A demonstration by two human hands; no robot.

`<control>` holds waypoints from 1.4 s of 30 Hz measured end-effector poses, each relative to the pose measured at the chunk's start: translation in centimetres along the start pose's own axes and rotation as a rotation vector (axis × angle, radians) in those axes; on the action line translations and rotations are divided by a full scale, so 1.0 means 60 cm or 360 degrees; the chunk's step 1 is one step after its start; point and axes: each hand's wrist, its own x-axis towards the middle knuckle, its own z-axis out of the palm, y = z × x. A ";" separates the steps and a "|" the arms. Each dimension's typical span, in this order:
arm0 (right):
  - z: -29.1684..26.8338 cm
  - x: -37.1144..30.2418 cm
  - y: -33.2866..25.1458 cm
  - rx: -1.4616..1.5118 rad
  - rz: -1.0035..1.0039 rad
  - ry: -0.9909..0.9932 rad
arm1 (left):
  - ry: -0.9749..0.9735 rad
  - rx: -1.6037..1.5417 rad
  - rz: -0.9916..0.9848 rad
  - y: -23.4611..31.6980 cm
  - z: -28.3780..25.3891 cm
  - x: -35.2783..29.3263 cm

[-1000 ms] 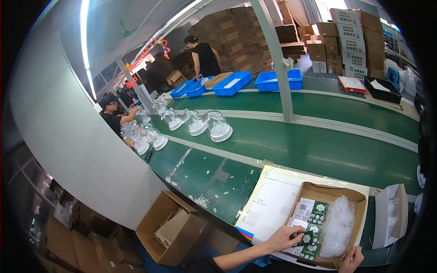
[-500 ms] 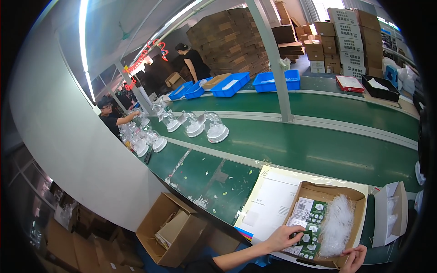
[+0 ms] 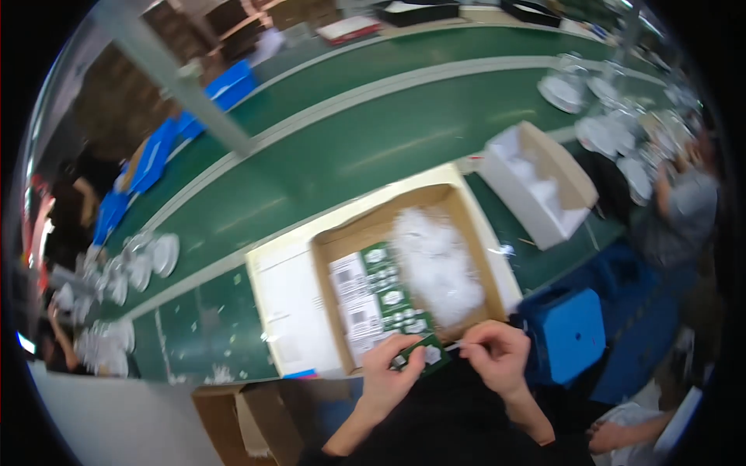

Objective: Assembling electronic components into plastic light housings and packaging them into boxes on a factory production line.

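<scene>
A shallow brown cardboard box lies on white sheets on the bench. In its left part are green-and-white printed cards; the right part holds a tangled heap of thin white strands. Over the box's near edge, my left hand pinches a green card between thumb and fingers. Just right of that card, my right hand is closed in a pinch on a thin white strand, whose end comes near the card's edge. Blur hides whether strand and card touch.
An open white carton with white items stands right of the box. Clear-domed items sit at left, more at far right. A blue stool and another person are at right. A brown carton stands below the bench.
The view has swung to the right. My left hand has lifted a green card from the box, and my right hand has come from the heap's near end to beside the card, pinching a strand.
</scene>
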 end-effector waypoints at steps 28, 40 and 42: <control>-0.028 -0.035 0.000 -0.0833 -0.0562 0.0091 | -0.0193 0.0218 0.0274 0.029 0.063 -0.020; -0.023 -0.035 0.007 -0.0431 -0.0334 0.0074 | -0.0287 -0.0650 -0.0353 -0.034 0.059 -0.040; -0.022 -0.041 0.019 -0.0390 -0.0433 0.0062 | -0.0402 -0.1017 -0.0567 -0.050 0.062 -0.049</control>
